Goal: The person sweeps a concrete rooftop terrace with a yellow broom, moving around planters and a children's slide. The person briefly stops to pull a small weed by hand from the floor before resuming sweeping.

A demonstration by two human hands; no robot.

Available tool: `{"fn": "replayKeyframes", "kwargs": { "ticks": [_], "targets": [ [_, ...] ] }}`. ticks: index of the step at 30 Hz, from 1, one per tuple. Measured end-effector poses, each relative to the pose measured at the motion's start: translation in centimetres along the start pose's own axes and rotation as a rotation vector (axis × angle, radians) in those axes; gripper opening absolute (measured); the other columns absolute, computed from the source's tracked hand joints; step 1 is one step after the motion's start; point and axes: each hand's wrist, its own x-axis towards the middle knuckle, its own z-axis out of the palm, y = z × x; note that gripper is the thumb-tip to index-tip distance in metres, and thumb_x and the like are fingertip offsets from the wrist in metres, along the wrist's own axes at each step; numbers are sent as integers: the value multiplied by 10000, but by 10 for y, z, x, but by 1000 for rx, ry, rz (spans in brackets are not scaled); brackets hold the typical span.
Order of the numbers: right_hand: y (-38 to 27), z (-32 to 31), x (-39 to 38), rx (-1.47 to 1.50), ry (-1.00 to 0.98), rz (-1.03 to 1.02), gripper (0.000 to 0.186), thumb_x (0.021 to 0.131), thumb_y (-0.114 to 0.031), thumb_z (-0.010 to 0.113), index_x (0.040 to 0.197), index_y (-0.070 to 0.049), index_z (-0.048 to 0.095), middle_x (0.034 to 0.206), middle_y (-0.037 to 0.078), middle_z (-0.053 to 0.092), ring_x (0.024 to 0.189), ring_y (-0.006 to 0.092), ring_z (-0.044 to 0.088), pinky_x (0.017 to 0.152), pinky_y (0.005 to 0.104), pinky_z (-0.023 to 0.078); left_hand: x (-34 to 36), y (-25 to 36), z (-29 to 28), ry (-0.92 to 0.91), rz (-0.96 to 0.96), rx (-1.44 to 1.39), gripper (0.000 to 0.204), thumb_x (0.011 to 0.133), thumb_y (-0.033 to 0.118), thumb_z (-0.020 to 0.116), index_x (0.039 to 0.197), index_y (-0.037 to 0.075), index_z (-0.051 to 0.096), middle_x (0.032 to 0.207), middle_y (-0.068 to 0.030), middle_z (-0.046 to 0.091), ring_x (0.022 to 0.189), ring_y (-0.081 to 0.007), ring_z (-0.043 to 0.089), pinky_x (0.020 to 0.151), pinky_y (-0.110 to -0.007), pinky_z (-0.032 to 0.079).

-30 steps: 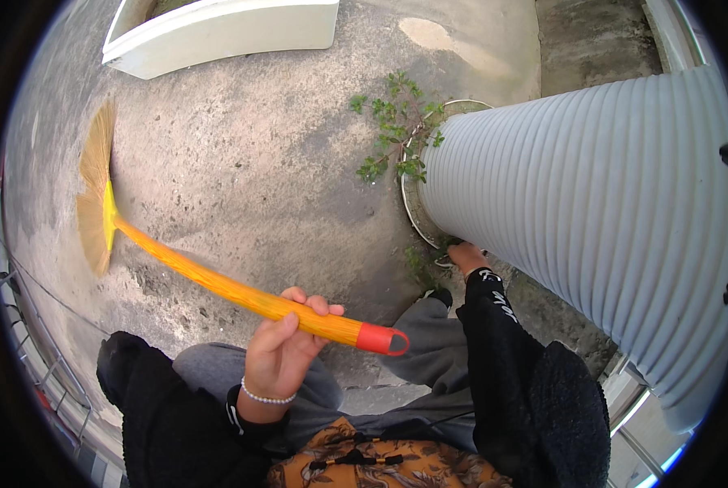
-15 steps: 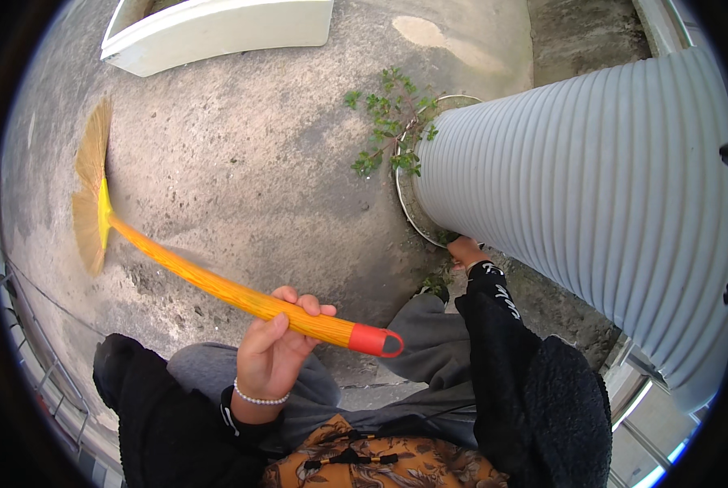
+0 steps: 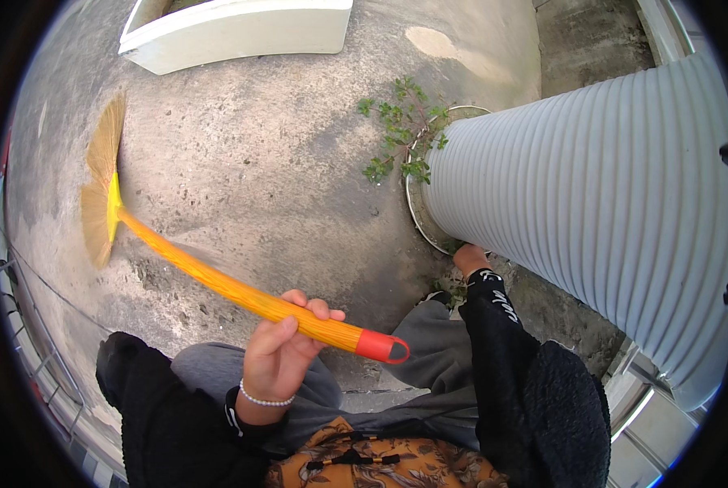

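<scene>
My left hand (image 3: 279, 356) is wrapped round the orange handle of a broom (image 3: 234, 286), close to its red end cap with a hanging loop. The broom's yellow neck and fanned tan bristles lie out to the far left, over the concrete. My right hand (image 3: 470, 259) reaches down to the base of a large grey ribbed pipe (image 3: 575, 179), beside the pale ring around its foot. Its fingers are hidden from view, so what they hold, if anything, does not show. A leafy green weed (image 3: 405, 134) grows at the ring's far left side.
A white rectangular trough (image 3: 238, 37) stands on the concrete ground (image 3: 258, 146) at the far left. Metal railings (image 3: 51, 366) run along the left edge. My legs are bent below my hands, and the pipe fills much of the right side.
My right hand has pushed slightly further in at the pipe's base, and its fingers have gone out of sight. The left hand keeps its hold on the broom. The whole view has shifted slightly.
</scene>
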Motion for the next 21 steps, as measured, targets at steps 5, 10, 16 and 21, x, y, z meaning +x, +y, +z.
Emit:
{"fn": "replayKeyframes", "kwargs": {
  "ticks": [5, 10, 16, 21],
  "targets": [
    [6, 6, 7, 233, 76, 135, 310, 785, -184, 461, 991, -9, 613, 1121, 229, 532, 1005, 363, 533, 824, 403, 441, -3, 0, -2, 11, -18, -5, 226, 859, 134, 481, 1066, 66, 422, 1033, -134, 505, 1106, -312, 456, 930, -421, 379],
    [18, -37, -31, 434, -313, -90, 347, 781, -265, 494, 1001, -16, 592, 1010, 205, 587, 855, 298, 589, 730, 392, 458, -2, 1, -2, 26, -33, -18, 217, 861, 136, 481, 1061, 73, 423, 1035, -130, 503, 1104, -302, 457, 887, -377, 404],
    [-109, -106, -76, 434, -363, -611, 471, 809, -449, 459, 968, -25, 588, 969, 173, 603, 834, 295, 590, 735, 399, 447, -3, 4, -1, -11, -42, -21, 218, 856, 138, 495, 1054, 78, 428, 1035, -118, 504, 1098, -284, 461, 832, -332, 418],
    [-139, -162, -37, 840, 225, -446, 323, 840, -297, 453, 1010, -38, 543, 1091, 192, 513, 1016, 363, 470, 848, 420, 402, -14, 8, -7, -4, -68, -13, 248, 838, 145, 513, 1062, 69, 439, 1026, -118, 508, 1083, -291, 466, 904, -380, 375]
  ]
}}
